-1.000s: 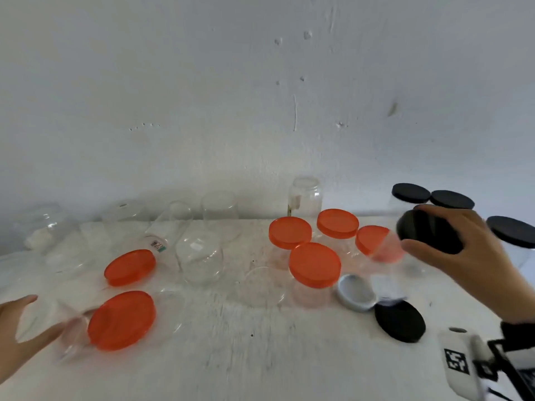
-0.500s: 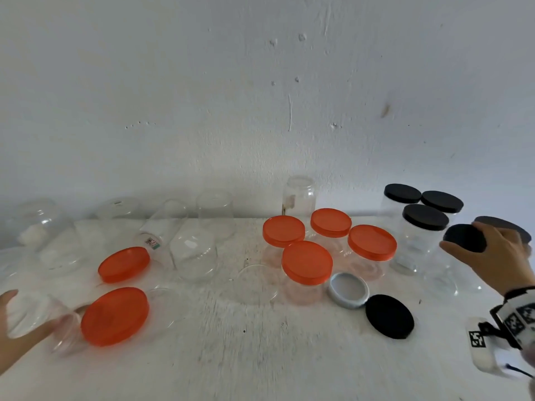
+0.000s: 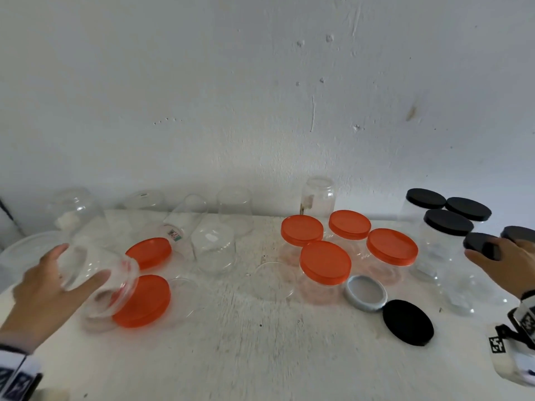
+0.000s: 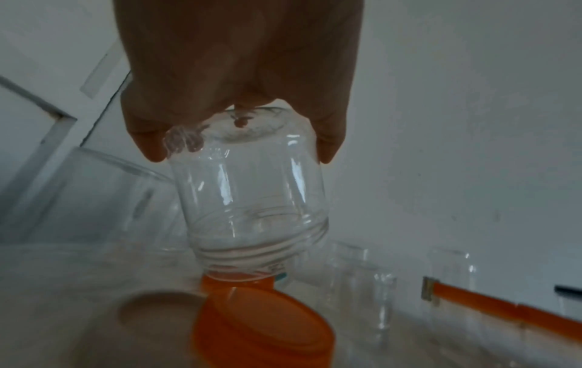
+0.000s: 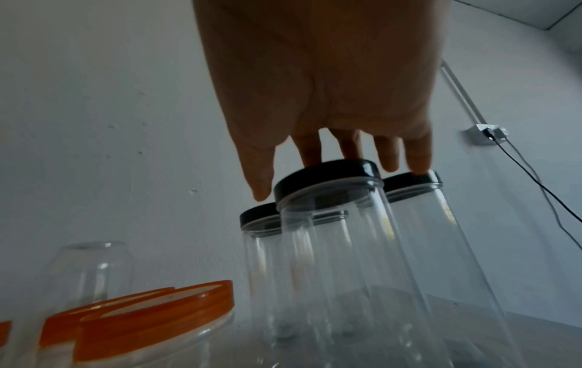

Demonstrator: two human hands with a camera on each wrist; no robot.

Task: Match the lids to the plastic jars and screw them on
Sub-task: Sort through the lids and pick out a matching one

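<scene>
The left hand (image 3: pixel 49 287) is gripping a tilted clear jar (image 3: pixel 98 280) near the table's (image 3: pixel 260 357) left edge; the right hand's (image 3: pixel 509 264) straightened fingers are resting on a black-lidded jar (image 5: pixel 330 224).

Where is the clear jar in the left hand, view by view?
Head: clear jar at lower left, tilted, held by the left hand.
Left wrist: centre, mouth down, gripped at its base.
Right wrist: not in it.
Shared landmark: the loose orange lid just below the jar's mouth.
</scene>
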